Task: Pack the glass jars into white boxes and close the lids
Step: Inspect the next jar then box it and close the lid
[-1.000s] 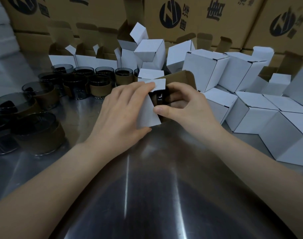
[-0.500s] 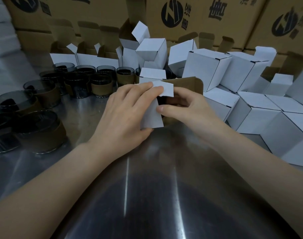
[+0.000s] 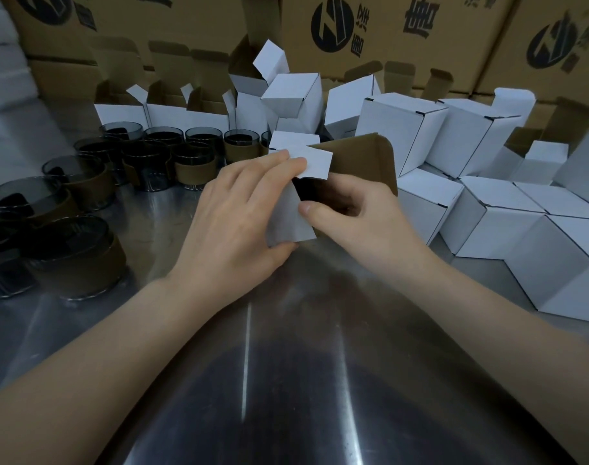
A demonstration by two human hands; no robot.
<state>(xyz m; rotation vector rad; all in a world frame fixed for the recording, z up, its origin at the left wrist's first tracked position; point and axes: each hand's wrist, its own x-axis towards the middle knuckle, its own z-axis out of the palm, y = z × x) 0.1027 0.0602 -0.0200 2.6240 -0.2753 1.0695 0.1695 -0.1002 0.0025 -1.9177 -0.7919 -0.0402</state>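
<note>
Both hands hold one open white box at the middle of the steel surface.

The left hand (image 3: 234,223) wraps the white box (image 3: 288,216) from its left side, fingertips pinching a small white side flap (image 3: 316,164) at the top and thumb under the lower corner. The right hand (image 3: 348,209) grips the box from the right, thumb pressed on its near white wall, fingers curled into the dark opening. The brown inside of the lid (image 3: 363,162) stands up behind the hands, unclosed. Whether a jar sits inside cannot be told. Dark glass jars (image 3: 192,162) with brown bands stand in rows to the left on the surface (image 3: 286,380). Closed white boxes (image 3: 507,223) are piled to the right; open ones (image 3: 172,112) line the back, before big brown cartons (image 3: 403,38).
</note>
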